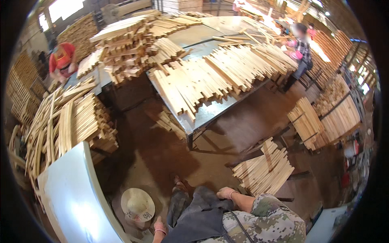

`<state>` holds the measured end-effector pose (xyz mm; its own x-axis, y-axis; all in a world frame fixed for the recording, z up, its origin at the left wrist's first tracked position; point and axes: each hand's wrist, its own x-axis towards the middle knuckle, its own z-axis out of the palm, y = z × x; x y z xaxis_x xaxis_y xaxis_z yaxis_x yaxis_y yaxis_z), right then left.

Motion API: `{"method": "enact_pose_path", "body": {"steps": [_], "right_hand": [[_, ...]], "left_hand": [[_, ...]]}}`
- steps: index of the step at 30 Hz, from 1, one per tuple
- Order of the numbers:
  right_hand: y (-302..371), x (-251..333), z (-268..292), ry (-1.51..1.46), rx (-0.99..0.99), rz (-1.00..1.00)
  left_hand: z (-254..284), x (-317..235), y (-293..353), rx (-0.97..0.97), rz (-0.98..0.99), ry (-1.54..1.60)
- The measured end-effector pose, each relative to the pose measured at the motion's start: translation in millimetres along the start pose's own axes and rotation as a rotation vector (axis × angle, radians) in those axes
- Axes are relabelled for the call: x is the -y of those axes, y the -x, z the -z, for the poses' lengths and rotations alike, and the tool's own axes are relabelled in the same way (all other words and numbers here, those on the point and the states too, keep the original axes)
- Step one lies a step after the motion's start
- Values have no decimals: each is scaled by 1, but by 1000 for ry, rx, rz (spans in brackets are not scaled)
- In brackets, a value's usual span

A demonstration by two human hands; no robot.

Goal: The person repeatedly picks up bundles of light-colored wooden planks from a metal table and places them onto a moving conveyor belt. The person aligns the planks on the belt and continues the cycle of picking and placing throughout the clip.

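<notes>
My left hand, in a pinkish work glove, hangs low beside my left leg. It is nearest to a round pale thing with dark marks on top, perhaps a stool or a lid. How its fingers are bent is too small to make out. On my right thigh, over the dark apron, rests my gloved right hand, its fingers laid loosely on the cloth with nothing visible in them. Just to its right lies a low stack of wooden strips.
A metal-topped table ahead bears rows of wooden strips. A pale smooth panel stands close on my left, before a wood pile. Bundled strips stand right. One person in red and another in plaid are farther off.
</notes>
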<state>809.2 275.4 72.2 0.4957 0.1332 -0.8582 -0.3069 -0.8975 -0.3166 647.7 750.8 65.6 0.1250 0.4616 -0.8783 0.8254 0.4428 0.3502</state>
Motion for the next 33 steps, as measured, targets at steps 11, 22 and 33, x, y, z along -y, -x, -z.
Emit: {"method": "enact_pose_path", "body": {"steps": [11,22,33], "right_hand": [[-37,109,224,-486,-445,-99],[-168,141,492,-330,-851,-144],[-275,110,617,-88,-886,11]], "left_hand": [[-133,-264,-83,253,-71,-413],[-375,-496,-20,476,-532,-312],[-594,-585,-8,81,-922,-532]]}}
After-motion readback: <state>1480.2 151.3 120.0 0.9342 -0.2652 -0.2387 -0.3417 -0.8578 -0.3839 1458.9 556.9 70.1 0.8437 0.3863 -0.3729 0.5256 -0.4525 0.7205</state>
